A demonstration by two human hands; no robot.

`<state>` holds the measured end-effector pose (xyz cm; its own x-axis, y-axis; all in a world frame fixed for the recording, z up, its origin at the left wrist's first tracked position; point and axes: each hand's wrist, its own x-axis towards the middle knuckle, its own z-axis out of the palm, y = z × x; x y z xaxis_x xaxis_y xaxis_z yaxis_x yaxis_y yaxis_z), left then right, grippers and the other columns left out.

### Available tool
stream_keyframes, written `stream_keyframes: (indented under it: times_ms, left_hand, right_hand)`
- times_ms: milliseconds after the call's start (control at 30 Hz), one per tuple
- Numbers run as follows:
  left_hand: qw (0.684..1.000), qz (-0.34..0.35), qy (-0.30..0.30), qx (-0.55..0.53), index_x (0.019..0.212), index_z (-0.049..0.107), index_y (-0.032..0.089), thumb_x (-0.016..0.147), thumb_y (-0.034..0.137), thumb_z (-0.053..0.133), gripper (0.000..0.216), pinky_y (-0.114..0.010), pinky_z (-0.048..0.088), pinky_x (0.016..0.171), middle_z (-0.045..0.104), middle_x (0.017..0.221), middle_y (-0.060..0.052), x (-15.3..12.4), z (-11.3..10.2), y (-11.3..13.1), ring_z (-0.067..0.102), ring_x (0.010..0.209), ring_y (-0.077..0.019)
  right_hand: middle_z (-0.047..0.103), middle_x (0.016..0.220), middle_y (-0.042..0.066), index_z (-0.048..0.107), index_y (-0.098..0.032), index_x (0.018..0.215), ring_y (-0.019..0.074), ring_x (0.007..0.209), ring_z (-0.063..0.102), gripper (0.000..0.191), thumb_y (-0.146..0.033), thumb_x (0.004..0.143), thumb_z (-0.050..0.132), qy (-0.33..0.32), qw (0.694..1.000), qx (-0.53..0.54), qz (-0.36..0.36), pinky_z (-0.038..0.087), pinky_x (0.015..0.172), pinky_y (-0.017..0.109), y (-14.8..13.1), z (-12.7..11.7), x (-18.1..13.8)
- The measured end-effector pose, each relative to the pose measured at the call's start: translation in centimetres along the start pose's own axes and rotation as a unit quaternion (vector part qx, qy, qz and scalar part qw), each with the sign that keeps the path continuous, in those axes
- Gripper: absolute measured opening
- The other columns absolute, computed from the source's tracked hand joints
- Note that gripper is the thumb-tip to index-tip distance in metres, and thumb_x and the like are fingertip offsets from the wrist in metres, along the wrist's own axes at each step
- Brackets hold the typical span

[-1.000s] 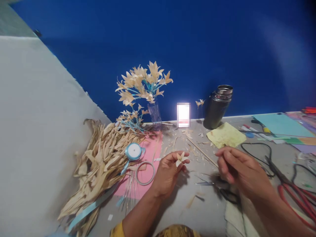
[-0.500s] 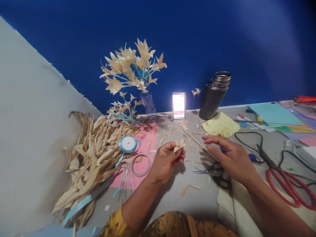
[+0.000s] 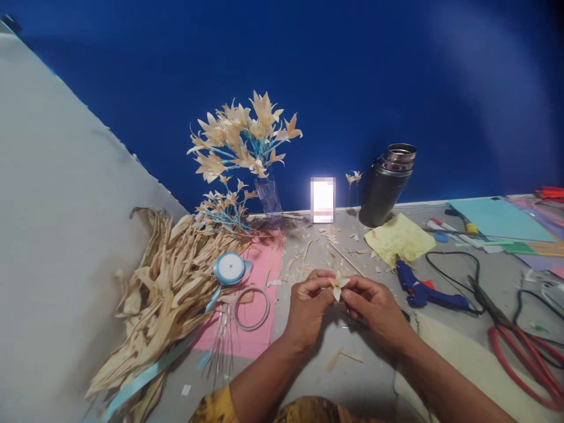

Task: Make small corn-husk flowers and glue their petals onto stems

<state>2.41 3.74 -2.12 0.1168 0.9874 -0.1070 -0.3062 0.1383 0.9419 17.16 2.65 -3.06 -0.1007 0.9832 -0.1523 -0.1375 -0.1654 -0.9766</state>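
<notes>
A small cream corn-husk flower (image 3: pixel 338 286) with pointed petals is held up between my two hands, above the middle of the table. My left hand (image 3: pixel 311 302) pinches it from the left with thumb and fingers. From the right, the thumb and fingertips of my right hand (image 3: pixel 374 305) close on its petals. Its stem or underside is hidden by my fingers. Under and behind my right hand, the small scissors are mostly covered. A blue glue gun (image 3: pixel 420 288) lies just to the right of my right hand.
Dried corn husks (image 3: pixel 171 294) pile up at left, beside a blue ribbon spool (image 3: pixel 229 268), a tape ring (image 3: pixel 251 308) and thin wires (image 3: pixel 224 338). Behind stand a vase of husk flowers (image 3: pixel 268 197) and a dark flask (image 3: pixel 388 185). Red-handled scissors (image 3: pixel 520 346) lie at right.
My right hand has moved left and inward to meet my left hand and now grips the flower too. The glue gun has come into clear view. The camera view has shifted slightly.
</notes>
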Motion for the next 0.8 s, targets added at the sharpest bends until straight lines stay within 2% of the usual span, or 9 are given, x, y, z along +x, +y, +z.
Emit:
stream_keyframes:
  times_ms: [167,300,400,567,667,800]
  left_hand:
    - [1.000,-0.008,0.002,-0.002,0.068,0.079,0.016,0.070,0.027,0.081,0.011,-0.024,0.040,0.062,0.064,0.094,-0.006,-0.14,0.14,-0.28,0.050,0.071,-0.0117]
    - [0.999,0.005,-0.001,0.040,0.062,0.076,0.017,0.072,0.033,0.080,0.020,-0.026,0.044,0.068,0.066,0.093,-0.007,-0.37,0.08,-0.12,0.055,0.080,-0.0166]
    - [0.999,0.009,-0.001,0.050,0.066,0.077,0.017,0.072,0.035,0.081,0.019,-0.028,0.046,0.072,0.067,0.095,-0.008,-0.46,-0.08,-0.18,0.058,0.086,-0.0189]
    - [0.999,0.016,0.003,0.040,0.074,0.081,0.019,0.070,0.027,0.081,0.009,-0.031,0.047,0.081,0.065,0.100,-0.008,-0.44,-0.30,-0.56,0.059,0.093,-0.0200]
    - [0.998,0.032,0.010,0.061,0.071,0.080,0.019,0.069,0.020,0.080,0.002,-0.029,0.045,0.079,0.064,0.095,-0.006,-0.44,-0.29,-0.62,0.058,0.090,-0.0182]
    - [0.996,0.051,0.007,0.070,0.072,0.080,0.019,0.070,0.018,0.078,0.003,-0.027,0.044,0.075,0.060,0.086,-0.004,-0.43,-0.22,-0.79,0.056,0.085,-0.0168]
  right_hand:
    - [0.052,0.054,-0.005,0.065,-0.018,0.070,0.0072,0.047,0.036,0.039,-0.052,0.071,0.084,-0.008,0.997,0.067,0.025,0.027,0.046,0.022,0.41,-0.08,0.23]
    - [0.047,0.054,-0.006,0.061,-0.019,0.068,0.0072,0.047,0.032,0.043,-0.056,0.071,0.083,-0.010,0.997,0.070,0.031,0.024,0.045,0.021,0.25,0.03,0.15]
    - [0.045,0.055,-0.006,0.061,-0.018,0.068,0.0074,0.048,0.031,0.044,-0.057,0.072,0.082,-0.013,0.998,0.055,0.026,0.023,0.045,0.021,0.30,-0.13,0.10]
    - [0.046,0.057,-0.006,0.064,-0.017,0.071,0.0073,0.050,0.031,0.042,-0.055,0.070,0.083,-0.016,0.998,0.049,0.035,0.023,0.046,0.021,0.42,-0.26,0.16]
    - [0.046,0.056,-0.007,0.065,-0.017,0.072,0.0073,0.050,0.031,0.041,-0.053,0.068,0.085,-0.013,0.998,0.045,0.041,0.023,0.046,0.021,0.32,-0.11,0.13]
    - [0.045,0.056,-0.007,0.065,-0.018,0.074,0.0074,0.050,0.032,0.037,-0.049,0.068,0.084,-0.011,0.998,0.045,0.038,0.024,0.048,0.021,0.04,0.05,-0.02]
